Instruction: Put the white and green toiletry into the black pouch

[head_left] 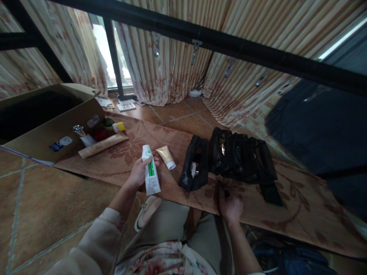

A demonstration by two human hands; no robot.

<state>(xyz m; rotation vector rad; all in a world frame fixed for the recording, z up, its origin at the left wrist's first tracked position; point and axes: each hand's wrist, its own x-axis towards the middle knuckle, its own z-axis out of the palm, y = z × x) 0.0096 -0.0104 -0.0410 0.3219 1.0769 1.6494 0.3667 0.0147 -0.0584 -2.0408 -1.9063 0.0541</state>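
A white tube with green print (151, 176), like a toothpaste tube, is gripped in my left hand (139, 170), its cap pointing away from me. Just right of it lies a small gold tube with a white cap (165, 156). My right hand (231, 205) rests at the near edge of the cloth with its fingers curled; something dark shows at the fingers, too dim to name. Beyond that hand, a black hanging toiletry bag (241, 154) lies folded out in sections. One black mesh section (195, 162) stands closest to the tubes, with a small shiny-capped container (195, 169) inside.
An open cardboard box (65, 130) stands at the left. Beside it lie a long beige tube (103, 145), a silver-capped bottle (83, 136) and a yellow-capped item (119, 126). A brown patterned cloth (304, 198) covers the table. A dark metal bar (218, 36) crosses overhead before the curtains.
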